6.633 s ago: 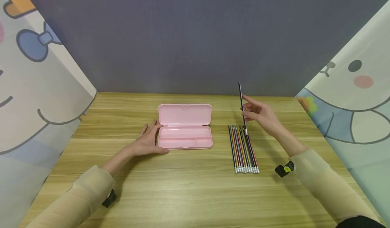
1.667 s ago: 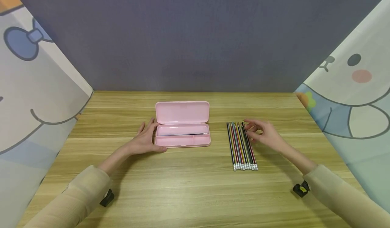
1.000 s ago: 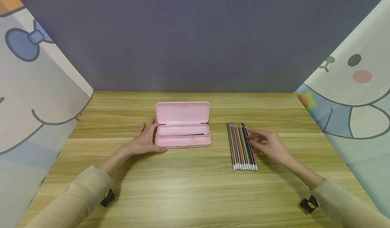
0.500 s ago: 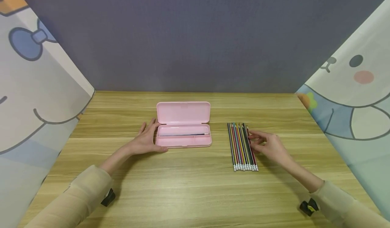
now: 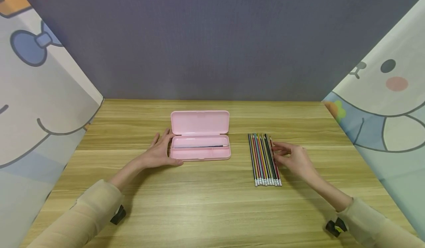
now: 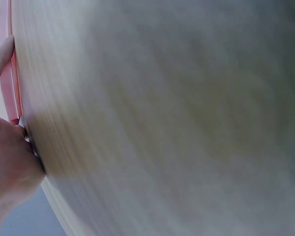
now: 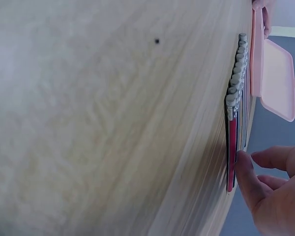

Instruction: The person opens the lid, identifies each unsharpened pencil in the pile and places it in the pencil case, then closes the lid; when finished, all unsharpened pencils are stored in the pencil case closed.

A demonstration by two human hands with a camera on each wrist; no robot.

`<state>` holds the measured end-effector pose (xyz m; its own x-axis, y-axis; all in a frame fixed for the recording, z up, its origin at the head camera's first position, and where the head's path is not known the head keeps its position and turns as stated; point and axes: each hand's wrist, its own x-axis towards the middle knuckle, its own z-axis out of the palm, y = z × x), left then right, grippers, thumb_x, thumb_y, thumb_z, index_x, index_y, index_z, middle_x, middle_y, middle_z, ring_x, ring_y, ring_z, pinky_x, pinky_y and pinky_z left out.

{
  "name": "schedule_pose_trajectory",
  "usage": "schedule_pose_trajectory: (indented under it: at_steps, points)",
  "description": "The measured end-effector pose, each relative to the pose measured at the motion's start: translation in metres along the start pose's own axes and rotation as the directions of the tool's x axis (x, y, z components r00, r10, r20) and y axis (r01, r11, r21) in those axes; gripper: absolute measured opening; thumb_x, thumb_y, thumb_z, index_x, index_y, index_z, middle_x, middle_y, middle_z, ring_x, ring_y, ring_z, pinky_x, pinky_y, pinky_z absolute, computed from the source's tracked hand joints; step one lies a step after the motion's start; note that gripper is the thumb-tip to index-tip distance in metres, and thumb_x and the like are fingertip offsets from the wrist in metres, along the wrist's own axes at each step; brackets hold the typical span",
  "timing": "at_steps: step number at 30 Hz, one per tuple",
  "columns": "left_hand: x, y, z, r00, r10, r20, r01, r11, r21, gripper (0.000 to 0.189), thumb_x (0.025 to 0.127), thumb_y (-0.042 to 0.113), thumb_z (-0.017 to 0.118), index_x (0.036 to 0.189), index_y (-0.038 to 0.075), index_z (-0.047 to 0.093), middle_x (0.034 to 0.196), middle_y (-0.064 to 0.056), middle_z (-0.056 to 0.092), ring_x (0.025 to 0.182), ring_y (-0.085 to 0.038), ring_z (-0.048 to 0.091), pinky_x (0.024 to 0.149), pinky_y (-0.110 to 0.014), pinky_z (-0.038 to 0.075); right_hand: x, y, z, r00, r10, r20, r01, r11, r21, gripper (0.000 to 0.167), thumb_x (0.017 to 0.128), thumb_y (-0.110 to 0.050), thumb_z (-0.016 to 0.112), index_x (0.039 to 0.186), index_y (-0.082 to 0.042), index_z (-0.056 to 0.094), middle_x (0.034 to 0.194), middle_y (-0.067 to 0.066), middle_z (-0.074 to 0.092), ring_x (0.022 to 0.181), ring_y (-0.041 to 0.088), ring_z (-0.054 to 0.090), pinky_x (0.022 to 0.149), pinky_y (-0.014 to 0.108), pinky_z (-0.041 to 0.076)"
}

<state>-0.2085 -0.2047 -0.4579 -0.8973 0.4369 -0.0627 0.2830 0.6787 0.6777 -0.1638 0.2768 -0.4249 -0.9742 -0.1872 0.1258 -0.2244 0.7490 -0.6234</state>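
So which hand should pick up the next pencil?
Probably the right hand: it is right by the red pencil on the right of the pencil row. The left hand is farther off, at the left end of the pink case.

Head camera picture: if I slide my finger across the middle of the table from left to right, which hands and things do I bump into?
Left hand → open pink pencil case → row of pencils → right hand.
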Motion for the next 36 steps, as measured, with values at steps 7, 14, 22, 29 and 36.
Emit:
schedule_pose_trajectory:
  at_steps: [7,14,22,29,36]
  points:
    - [-0.0004,0.0002,0.0004,1.0,-0.007,0.002,0.007,1.0,0.001,0.1,0.075,0.048,0.088,0.151,0.015,0.033,0.171,-0.026,0.014,0.162,-0.043,-0.002,0.128,-0.063,-0.01,-0.0027,-0.0026,0.0032,1.0,-0.003,-0.031,0.002,1.0,-0.009,0.048,0.085,0.006,0.073,0.132,0.007,0.063,0.112,0.025,0.076,0.09,0.037,0.077,0.044,0.019,0.047]
    - [-0.0007,0.0004,-0.0003,1.0,-0.009,0.008,0.009,1.0,0.003,0.1,0.075,0.047,0.088,0.151,0.014,0.032,0.171,-0.027,0.013,0.162,-0.043,-0.003,0.128,-0.063,-0.01,-0.0058,-0.001,0.0046,0.998,-0.03,-0.048,0.028,0.999,-0.042,0.051,0.083,0.008,0.074,0.132,0.005,0.064,0.113,0.022,0.076,0.09,0.036,0.077,0.036,0.019,0.032]
    - [-0.0004,0.0006,0.0003,1.0,-0.017,0.014,0.017,1.0,0.003,0.1,0.075,0.048,0.088,0.151,0.016,0.032,0.171,-0.026,0.014,0.162,-0.042,-0.004,0.128,-0.062,-0.01,-0.0057,-0.0005,0.0067,0.998,-0.056,-0.038,0.053,0.997,-0.063,0.052,0.083,0.003,0.077,0.133,0.001,0.065,0.11,0.021,0.078,0.065,0.017,0.073,0.038,0.019,0.031]
    - [-0.0003,0.0002,0.0005,1.0,-0.018,0.011,0.018,1.0,0.007,0.1,0.075,0.048,0.088,0.151,0.016,0.032,0.171,-0.026,0.014,0.162,-0.042,-0.003,0.128,-0.062,-0.01,-0.0051,-0.0024,0.0048,1.0,-0.012,0.016,0.013,0.999,-0.042,0.061,0.082,0.004,0.075,0.14,0.0,0.06,0.117,0.023,0.075,0.056,0.017,0.07,0.035,0.017,0.029]
    - [-0.0002,0.0005,0.0005,1.0,-0.017,0.009,0.017,1.0,0.008,0.1,0.074,0.048,0.088,0.151,0.016,0.032,0.171,-0.026,0.015,0.162,-0.042,-0.003,0.128,-0.062,-0.01,-0.0051,-0.0037,0.0034,0.998,-0.027,0.057,0.03,0.998,-0.05,0.067,0.081,0.006,0.077,0.144,0.004,0.054,0.128,0.028,0.069,0.093,0.038,0.077,0.035,0.018,0.032]
